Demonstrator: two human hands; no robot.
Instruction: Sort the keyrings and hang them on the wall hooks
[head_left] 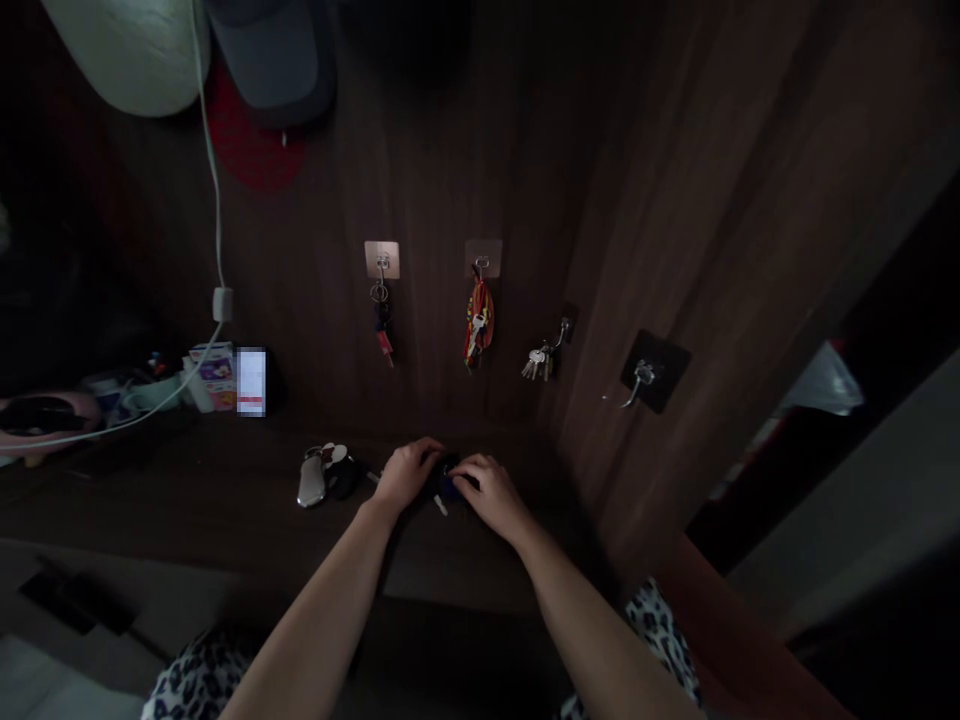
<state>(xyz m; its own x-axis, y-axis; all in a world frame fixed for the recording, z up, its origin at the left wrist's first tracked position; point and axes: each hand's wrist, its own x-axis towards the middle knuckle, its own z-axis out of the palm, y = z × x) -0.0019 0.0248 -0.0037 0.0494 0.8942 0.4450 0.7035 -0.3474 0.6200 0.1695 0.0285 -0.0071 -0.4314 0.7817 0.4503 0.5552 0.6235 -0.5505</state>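
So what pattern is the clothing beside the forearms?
The clothing has dark leopard-like spots on white; head view.

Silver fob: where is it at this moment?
In the head view, the silver fob lies on the dark shelf, left of the left hand and beside a black fob.
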